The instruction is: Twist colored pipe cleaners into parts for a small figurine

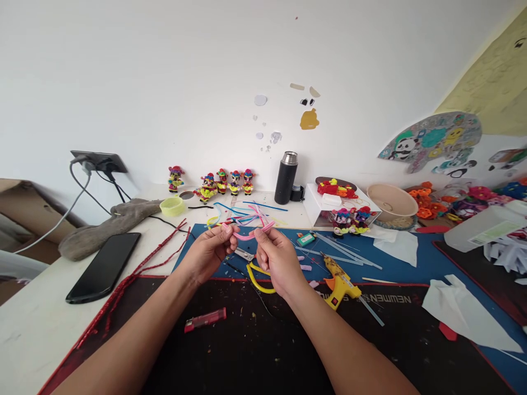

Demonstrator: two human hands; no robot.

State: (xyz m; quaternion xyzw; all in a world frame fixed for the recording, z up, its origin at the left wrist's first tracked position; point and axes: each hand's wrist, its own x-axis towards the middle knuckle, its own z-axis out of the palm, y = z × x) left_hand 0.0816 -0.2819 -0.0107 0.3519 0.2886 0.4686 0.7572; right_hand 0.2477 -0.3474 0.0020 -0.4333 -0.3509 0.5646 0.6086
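A pink fuzzy strip (pixel 245 237) stretches between my hands, sagging slightly in the middle. My left hand (pixel 214 245) pinches one end between thumb and fingers. The other end is pinched in my right hand (pixel 275 253), where a short pink piece sticks out above the fingers. Under and between the hands lie scissors with yellow handles (pixel 260 281), partly hidden by my right hand. Loose coloured strips (pixel 234 213) lie just behind the hands. To the right of my right hand is a yellow glue gun (pixel 340 282).
A red cutter (pixel 205 319) lies on the black mat (pixel 239 362). Left are a phone (pixel 104 267) and red twisted stems (pixel 138 270). Small figures (pixel 234 182), a black flask (pixel 286 178) and a white box (pixel 319 206) stand behind; clear glue sticks (pixel 349 251) lie right.
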